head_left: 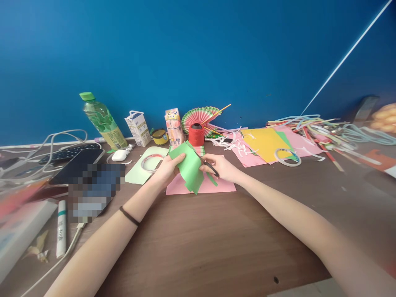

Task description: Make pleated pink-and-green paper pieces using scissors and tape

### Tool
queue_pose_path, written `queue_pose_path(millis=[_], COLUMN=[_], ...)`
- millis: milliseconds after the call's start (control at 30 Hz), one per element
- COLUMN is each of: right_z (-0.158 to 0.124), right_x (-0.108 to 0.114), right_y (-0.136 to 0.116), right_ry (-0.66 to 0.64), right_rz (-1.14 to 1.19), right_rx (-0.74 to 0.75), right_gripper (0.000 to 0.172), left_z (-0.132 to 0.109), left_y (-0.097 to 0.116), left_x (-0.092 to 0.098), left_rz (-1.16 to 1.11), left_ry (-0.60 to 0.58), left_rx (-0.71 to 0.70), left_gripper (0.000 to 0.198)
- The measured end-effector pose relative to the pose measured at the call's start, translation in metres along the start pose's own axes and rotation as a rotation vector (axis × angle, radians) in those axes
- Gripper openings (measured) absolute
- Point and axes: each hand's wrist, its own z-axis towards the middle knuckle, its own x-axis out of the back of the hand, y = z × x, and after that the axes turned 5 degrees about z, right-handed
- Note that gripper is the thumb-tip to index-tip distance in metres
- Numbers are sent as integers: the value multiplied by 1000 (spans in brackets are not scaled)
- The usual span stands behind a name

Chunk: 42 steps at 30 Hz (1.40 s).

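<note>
My left hand [169, 168] pinches green paper [191, 167]; my right hand [225, 167] grips black scissors [212, 168] at its edge. Pink sheet [221, 186] lies below, on brown desk [201, 235].

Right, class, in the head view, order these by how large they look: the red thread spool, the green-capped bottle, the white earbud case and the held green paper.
1. Held green paper and green-capped bottle: too alike to rank
2. Red thread spool
3. White earbud case

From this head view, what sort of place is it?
Probably a desk used for paper crafts: green paper held at the scissors, tape roll on coloured sheets, and a red thread spool.
</note>
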Motion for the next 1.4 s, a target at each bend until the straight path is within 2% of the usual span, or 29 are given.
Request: queue_pose_path(millis=[167,333,433,533,700,800,900,1000,1100,1233,1333,1400], right_z=[2,6,7,7,4,4,4,3,3,3,3,3], right_x=[3,13,17,16,11,9,5,0,-4,-5,-4,-2], right_y=[3,11,14,13,10,8,9,10,11,12,12,11], right_ry=[81,238,238,219,221,176,122,72,88,210,259,248], right_rz=[3,46,82,15,-222,-274,-313,-358,-433,-472,-367,-247], right_rx=[-30,-101,-119,-106,-104,-109,-72,-40,-17,42,46,0], right_gripper=[29,37,41,46,57,54,48,51,55,35,16,8], left_z=[1,4,8,10,11,10,9,7,6,5,6,7], left_y=[-1,-2,-4,-5,-1,2,3,4,5,5,2,-2], left_x=[2,7,11,12,8,4,1,-2,-6,-8,-7,-4], left_rz=[-8,-8,-20,-41,-104,-132,-160,-213,-290,-343,-320,-295], left_ry=[30,180,252,274,277,266,217,141,99,92,62,9], left_rx=[3,-23,-49,-56,18,81,104,104,117,162,156,137], left_gripper=[20,18,19,20,16,15,16,15,13,19,20,17])
